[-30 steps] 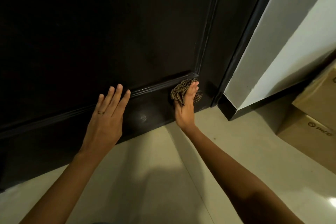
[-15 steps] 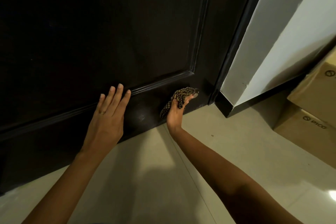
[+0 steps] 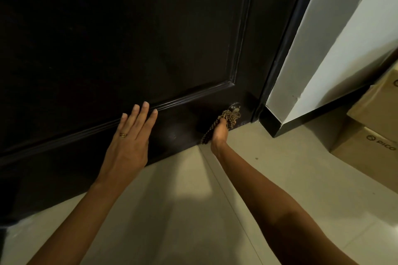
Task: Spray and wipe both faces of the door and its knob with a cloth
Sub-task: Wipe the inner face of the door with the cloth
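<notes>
Dark door (image 3: pixel 129 38), bottom corner — cloth (image 3: pixel 230 117) in right hand (image 3: pixel 218 135)

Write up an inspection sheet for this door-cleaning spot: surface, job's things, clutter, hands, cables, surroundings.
Surface: dark panelled door, lower part in view; pale tiled floor below it.
Job's things: checked cloth bunched against the door's bottom rail near its right corner; knob and spray bottle not in view.
Clutter: cardboard boxes on the floor at right.
Hands: left hand flat on the door, fingers straight, wearing a ring; right hand grips the cloth, fingers hidden in it.
Cables: nothing seen.
Surroundings: dark door frame, white wall; small round fitting on the door just above the cloth.
</notes>
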